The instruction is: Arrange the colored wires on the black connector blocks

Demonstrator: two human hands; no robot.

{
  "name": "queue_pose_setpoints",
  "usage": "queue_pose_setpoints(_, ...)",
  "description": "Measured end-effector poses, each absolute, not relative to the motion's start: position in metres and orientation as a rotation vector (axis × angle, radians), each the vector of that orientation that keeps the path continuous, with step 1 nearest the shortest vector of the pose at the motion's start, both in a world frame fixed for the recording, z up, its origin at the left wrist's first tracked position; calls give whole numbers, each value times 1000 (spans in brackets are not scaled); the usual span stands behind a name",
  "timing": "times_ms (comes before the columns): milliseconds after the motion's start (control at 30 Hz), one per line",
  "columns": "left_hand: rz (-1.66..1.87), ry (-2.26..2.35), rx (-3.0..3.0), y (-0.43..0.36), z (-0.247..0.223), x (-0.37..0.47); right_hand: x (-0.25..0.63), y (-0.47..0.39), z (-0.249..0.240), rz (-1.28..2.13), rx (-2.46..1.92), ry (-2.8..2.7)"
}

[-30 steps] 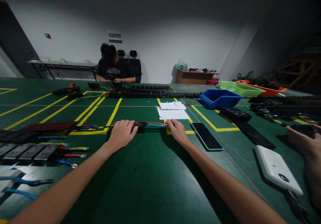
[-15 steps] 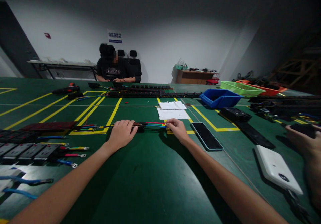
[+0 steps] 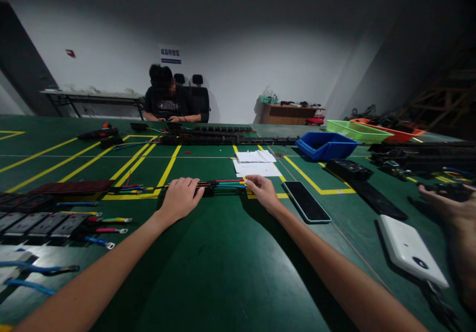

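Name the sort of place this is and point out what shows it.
Likely an electrical assembly workshop: coloured wires run between the two hands, power socket strips with ring-terminal leads lie at left, and a cordless drill rests farther back.

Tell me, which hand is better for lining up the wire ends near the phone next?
Probably the right hand: its fingertips are already pinching at those ends of the wires. The left hand rests over the bundle, farther from them.
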State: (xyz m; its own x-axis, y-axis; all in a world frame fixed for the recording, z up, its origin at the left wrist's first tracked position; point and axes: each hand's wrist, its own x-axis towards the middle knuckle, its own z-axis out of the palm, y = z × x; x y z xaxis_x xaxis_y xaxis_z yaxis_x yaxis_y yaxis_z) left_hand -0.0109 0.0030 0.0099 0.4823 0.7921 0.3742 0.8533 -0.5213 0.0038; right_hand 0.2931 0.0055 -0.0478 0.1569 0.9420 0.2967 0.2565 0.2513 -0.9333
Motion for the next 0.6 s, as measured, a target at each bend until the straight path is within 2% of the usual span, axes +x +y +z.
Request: queue_pose_setpoints(600,-498,-1427,-2531,3,10,-10,294,5,-48,638,-1308,-1435)
